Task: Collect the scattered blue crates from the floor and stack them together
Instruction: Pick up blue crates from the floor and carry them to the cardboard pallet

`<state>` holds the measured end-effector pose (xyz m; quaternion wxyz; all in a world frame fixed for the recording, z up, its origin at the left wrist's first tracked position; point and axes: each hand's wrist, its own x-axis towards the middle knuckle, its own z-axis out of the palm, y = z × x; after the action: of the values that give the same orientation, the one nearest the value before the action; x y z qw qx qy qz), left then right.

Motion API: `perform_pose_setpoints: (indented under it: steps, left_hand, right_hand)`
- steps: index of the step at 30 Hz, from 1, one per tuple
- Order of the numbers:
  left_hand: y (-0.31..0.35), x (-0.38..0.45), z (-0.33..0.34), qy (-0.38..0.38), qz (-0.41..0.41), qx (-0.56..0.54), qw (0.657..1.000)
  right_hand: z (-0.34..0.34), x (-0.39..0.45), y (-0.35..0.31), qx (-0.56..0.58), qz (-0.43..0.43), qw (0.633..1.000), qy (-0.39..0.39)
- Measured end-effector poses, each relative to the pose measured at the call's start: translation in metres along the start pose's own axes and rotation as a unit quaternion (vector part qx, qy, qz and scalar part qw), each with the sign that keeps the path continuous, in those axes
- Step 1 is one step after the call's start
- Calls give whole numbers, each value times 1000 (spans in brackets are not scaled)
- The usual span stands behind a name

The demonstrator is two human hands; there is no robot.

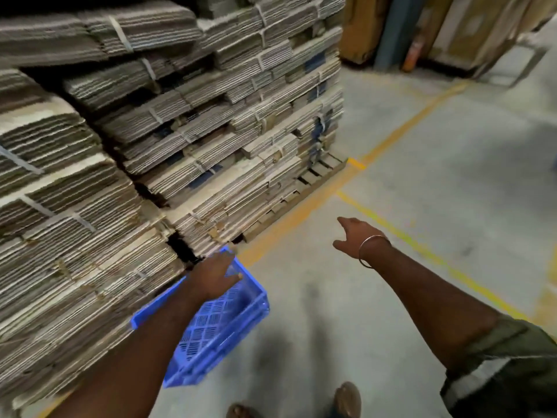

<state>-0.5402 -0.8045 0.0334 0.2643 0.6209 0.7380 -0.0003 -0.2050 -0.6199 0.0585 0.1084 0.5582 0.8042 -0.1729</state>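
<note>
One blue slotted plastic crate (220,324) hangs tilted just above the concrete floor, close beside the cardboard stacks. My left hand (215,277) grips its far rim, thumb on the inside of the wall and fingers over the edge. My right hand (354,236) reaches forward over bare floor to the right of the crate, fingers loose and holding nothing; a metal bangle sits on that wrist. No other blue crate is in view.
Tall stacks of strapped flat cardboard (150,146) on a wooden pallet (313,179) fill the left side. Yellow floor lines (391,227) cross the grey concrete. Boards and a blue post (394,28) lean at the back right. My feet (346,399) show at the bottom.
</note>
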Motion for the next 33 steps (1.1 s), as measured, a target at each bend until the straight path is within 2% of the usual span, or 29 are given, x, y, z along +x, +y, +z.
perform_pose_setpoints:
  steps: [6, 9, 15, 23, 33]
  left_hand:
    - [155, 89, -33, 22, 107, 111, 988]
    - [232, 132, -38, 31, 155, 118, 980]
    - [348, 200, -36, -9, 198, 150, 969]
    - [454, 284, -45, -20, 233, 136, 963]
    - [550, 441, -60, -61, 255, 88, 961]
  right_hand:
    - [-62, -15, 151, 37, 64, 997, 24]
    - [-81, -25, 221, 59, 102, 993, 31]
    - [-106, -40, 326, 92, 158, 981, 59]
    - [-128, -20, 406, 117, 194, 970, 88]
    - [-172, 60, 512, 112, 280, 950, 84]
